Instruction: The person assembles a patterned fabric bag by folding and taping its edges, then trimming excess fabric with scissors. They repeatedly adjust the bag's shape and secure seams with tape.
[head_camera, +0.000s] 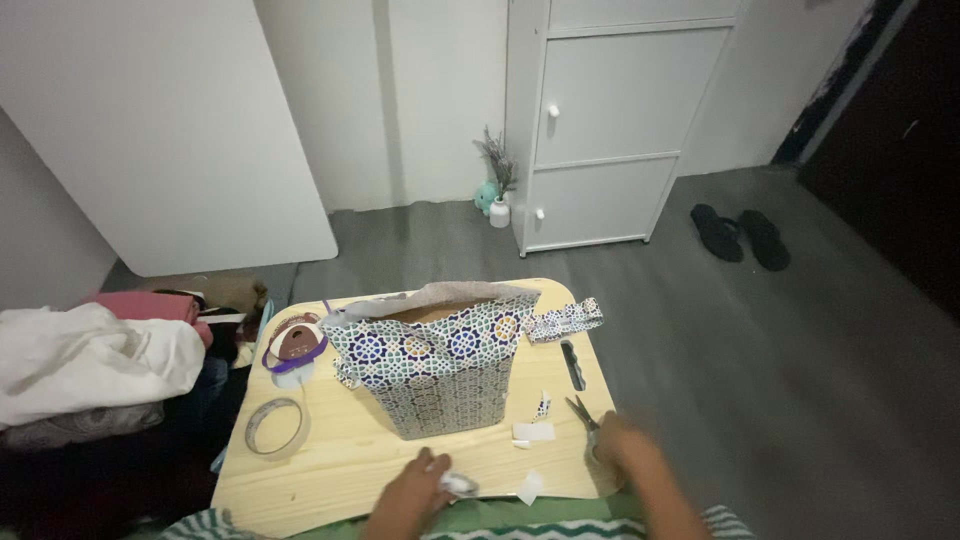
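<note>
A box partly wrapped in blue, white and yellow patterned paper (437, 370) stands in the middle of a small wooden lap table (340, 455). My left hand (415, 492) rests at the table's near edge, fingers closed on a small crumpled white scrap (458, 485). My right hand (618, 447) lies at the near right corner, over the handles of a pair of scissors (583, 413) whose blades point away from me. Small white paper bits (533, 432) lie between the box and the scissors.
A roll of clear tape (275, 427) and a purple ribbon spool (295, 344) sit on the table's left side. A patterned paper strip (565, 320) lies at the far right corner. Folded clothes (90, 360) are piled left. A white cabinet (600, 130), a small vase (498, 195) and black slippers (740, 236) stand beyond.
</note>
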